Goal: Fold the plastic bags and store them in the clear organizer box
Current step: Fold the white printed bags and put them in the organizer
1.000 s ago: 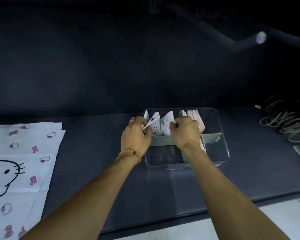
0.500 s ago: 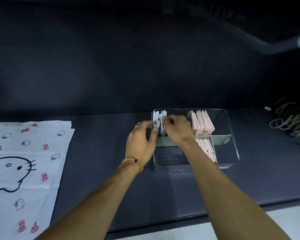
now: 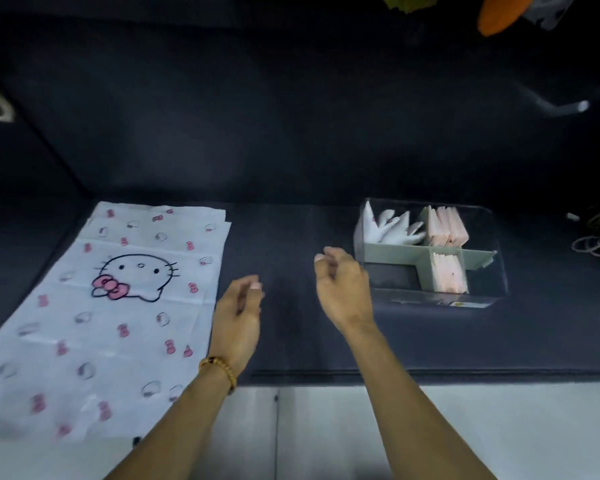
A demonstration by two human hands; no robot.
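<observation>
your left hand (image 3: pixel 238 308) and right hand (image 3: pixel 342 285) were empty with fingers loosely curled, the flat plastic bag (image 3: pixel 118 306) just left, the organizer box (image 3: pixel 430 299) beside your right, so a careless grab could crumple it.

Both forearms extend forward, bare; left hand (image 3: pixel 238 306) held edge-on, fingers loosely curled, empty; beaded bracelet (image 3: pixel 219 370) on the left wrist; right hand (image 3: pixel 342 284) raised slightly further forward, fingers curled inward, empty; hands apart.
</observation>
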